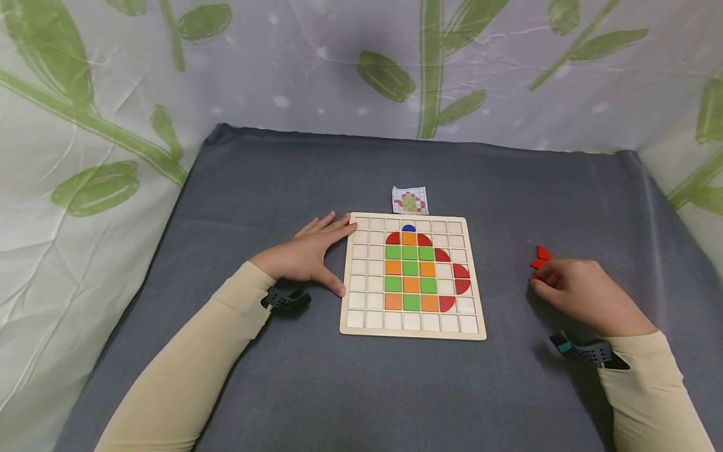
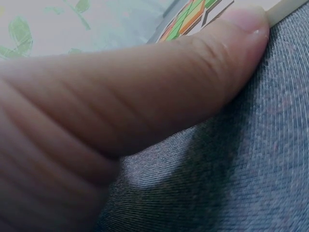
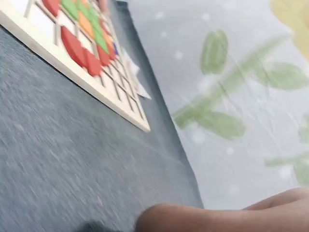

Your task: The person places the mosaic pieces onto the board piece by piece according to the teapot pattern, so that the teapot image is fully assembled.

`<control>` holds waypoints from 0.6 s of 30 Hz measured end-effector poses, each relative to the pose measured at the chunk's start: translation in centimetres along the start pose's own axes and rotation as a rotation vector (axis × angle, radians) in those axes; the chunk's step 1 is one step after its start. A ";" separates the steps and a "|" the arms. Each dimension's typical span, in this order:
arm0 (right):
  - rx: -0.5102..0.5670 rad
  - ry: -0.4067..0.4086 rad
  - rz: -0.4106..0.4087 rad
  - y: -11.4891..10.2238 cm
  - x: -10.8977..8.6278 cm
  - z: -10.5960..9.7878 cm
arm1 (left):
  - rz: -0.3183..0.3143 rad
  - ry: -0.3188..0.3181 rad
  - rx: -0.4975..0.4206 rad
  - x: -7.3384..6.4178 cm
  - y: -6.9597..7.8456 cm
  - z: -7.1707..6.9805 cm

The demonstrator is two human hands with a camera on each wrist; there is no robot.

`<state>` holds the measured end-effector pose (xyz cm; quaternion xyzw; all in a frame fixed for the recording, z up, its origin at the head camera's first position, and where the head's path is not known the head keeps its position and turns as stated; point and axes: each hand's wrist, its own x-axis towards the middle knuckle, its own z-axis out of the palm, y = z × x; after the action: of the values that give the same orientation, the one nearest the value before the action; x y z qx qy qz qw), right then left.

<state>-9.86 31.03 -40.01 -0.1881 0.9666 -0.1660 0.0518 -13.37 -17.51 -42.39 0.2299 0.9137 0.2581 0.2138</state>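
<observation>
A square wooden grid board point(image 1: 361, 319) lies on the dark cloth, with green, orange, red and blue tiles forming a teapot-like pattern in its cells. My left hand point(image 1: 307, 251) spreads along its left edge, thumb and fingertips touching the frame. In the left wrist view the thumb point(image 2: 193, 82) presses against the board's wooden rim point(image 2: 285, 10). To the right of the board, my right hand point(image 1: 587, 295) has curled fingers and pinches a small red piece point(image 1: 533, 277) at the fingertips, mostly hidden. Two more red pieces point(image 1: 543, 253) lie just beyond those fingers.
A small paper pattern card point(image 1: 410, 201) lies against the board's far edge, printed with a similar coloured figure. Dark grey cloth point(image 1: 395, 395) covers the table. Behind and beside it hang pale curtains point(image 1: 316, 69) with green leaves.
</observation>
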 end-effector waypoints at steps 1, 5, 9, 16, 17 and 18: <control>-0.005 0.011 -0.011 -0.3 0.0 0.1 | 0.002 0.000 0.000 0.0 0.0 0.0; -0.035 0.065 -0.093 -1.8 0.4 0.7 | -0.003 0.000 -0.003 -0.1 0.0 0.0; -0.046 0.086 -0.188 -3.5 1.1 1.4 | -0.006 0.000 -0.004 -0.1 0.0 0.0; -0.037 0.036 -0.273 -7.3 3.0 1.3 | -0.013 -0.003 0.003 -0.2 -0.1 -0.1; -0.024 0.015 -0.269 -7.9 3.4 1.2 | -0.012 -0.003 0.001 -0.2 -0.1 -0.1; -0.012 -0.003 -0.271 -8.5 3.8 1.1 | -0.011 -0.004 0.000 -0.2 -0.1 -0.1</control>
<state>-10.24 21.84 -38.31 -0.3177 0.9332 -0.1656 0.0293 -13.30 -17.69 -42.35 0.2257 0.9144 0.2563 0.2171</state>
